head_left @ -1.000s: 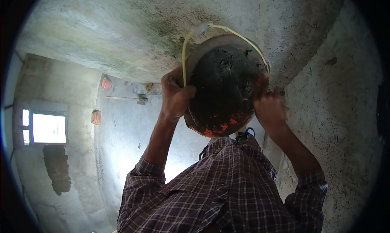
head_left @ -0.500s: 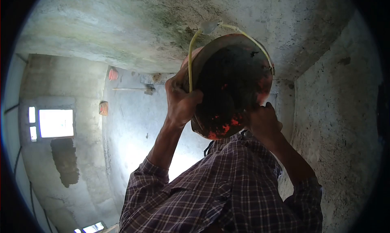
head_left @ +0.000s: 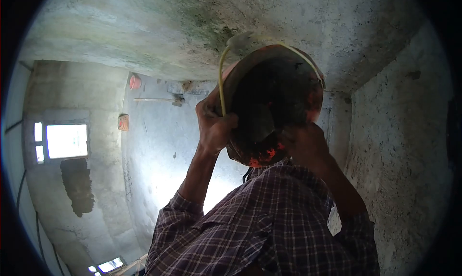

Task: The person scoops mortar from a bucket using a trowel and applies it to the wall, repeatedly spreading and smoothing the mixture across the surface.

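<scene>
A red-orange bucket [head_left: 308, 110], caked inside with dark mortar, is held up in front of me against a rough concrete surface. Its yellow wire handle [head_left: 222, 81] arches over the rim. My left hand [head_left: 213, 124] grips the bucket's left rim and the handle. My right hand [head_left: 302, 143] is at the bucket's lower right edge, closed on a trowel whose grey blade [head_left: 258, 124] reaches into the mortar. Both arms wear plaid shirt sleeves [head_left: 260, 223].
Bare concrete walls [head_left: 399, 131] close in on the right and above. A bright window [head_left: 66, 140] is at the left, with a dark patch [head_left: 77, 187] beside it. Two red-orange items [head_left: 135, 82] and a long-handled tool [head_left: 159, 100] lie farther off.
My right hand has slid from the bucket's right rim down to its lower edge, and the trowel blade now shows inside. The bucket has shifted slightly up and right.
</scene>
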A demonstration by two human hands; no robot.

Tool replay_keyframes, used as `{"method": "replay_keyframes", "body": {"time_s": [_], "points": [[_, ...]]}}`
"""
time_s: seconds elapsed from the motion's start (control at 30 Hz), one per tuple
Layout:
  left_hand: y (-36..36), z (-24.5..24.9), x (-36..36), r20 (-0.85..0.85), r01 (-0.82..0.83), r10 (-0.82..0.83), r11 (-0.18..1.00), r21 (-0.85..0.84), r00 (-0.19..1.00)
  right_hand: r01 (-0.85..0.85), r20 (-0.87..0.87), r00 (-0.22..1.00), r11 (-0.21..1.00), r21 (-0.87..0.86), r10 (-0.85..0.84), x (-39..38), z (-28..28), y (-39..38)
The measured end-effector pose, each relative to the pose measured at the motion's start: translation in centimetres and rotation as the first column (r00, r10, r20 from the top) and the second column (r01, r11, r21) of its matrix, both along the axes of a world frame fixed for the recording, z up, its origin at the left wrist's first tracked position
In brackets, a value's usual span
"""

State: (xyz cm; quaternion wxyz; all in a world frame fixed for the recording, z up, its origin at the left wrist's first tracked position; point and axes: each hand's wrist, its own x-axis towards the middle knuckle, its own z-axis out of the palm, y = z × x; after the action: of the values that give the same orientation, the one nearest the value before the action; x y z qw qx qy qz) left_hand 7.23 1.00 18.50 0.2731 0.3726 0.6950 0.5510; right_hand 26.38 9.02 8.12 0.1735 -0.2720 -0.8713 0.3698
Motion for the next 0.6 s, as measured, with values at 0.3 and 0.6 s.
{"method": "replay_keyframes", "body": {"time_s": [0.3, 0.6], "points": [[-0.3, -2.5, -1.5, 0.128, -0.016, 0.012, 0.999, 0.032, 0.992, -0.031, 0.413, 0.907, 0.968, 0.248, -0.076, 2.9, 1.8, 4.6], [1.3, -0.8, 0.7, 0.097, 0.063, -0.068, 0.997, 0.047, 0.993, -0.012, 0.0, 1.0, 0.934, 0.358, 0.013, 0.1, -3.7, 2.6]]}}
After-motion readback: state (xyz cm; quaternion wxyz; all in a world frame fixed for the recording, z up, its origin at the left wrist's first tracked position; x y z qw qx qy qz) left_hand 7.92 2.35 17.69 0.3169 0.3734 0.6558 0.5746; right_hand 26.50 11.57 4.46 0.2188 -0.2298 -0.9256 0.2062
